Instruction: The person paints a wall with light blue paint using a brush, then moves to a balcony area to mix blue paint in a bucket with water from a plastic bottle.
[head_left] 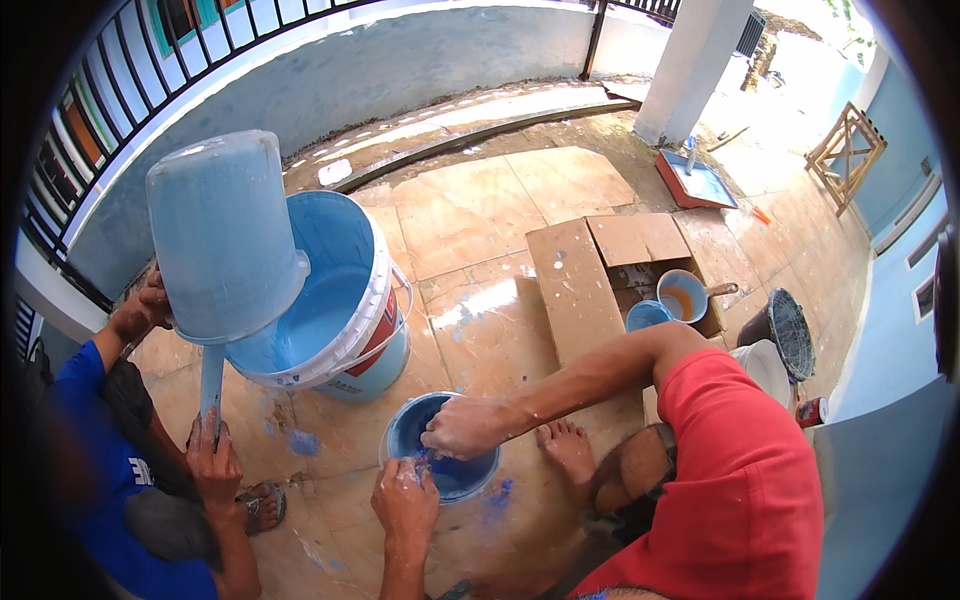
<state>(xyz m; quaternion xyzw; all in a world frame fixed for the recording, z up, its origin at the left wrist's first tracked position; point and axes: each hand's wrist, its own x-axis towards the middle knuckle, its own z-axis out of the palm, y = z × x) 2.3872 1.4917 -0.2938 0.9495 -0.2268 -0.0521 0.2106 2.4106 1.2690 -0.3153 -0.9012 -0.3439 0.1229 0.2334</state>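
A small bucket [476, 480] with dark blue contents stands on the tiled floor in front of me. My right hand [468, 428] reaches in from the right, its fingers closed above the bucket's opening. Against the near left rim, my left hand [406, 492] has its fingers pinched together. Specks of blue show between the two hands, but what they hold is too small to name. Blue powdery stains [497, 497] mark the tiles beside the bucket.
At left, a person in blue [95, 470] holds an upturned bucket [225, 240] and a pale blue stick [211, 380] by a large paint bucket [340, 330]. A cardboard box [565, 290] holds cups. Farther off are a paint tray [697, 183] and a pillar [690, 75].
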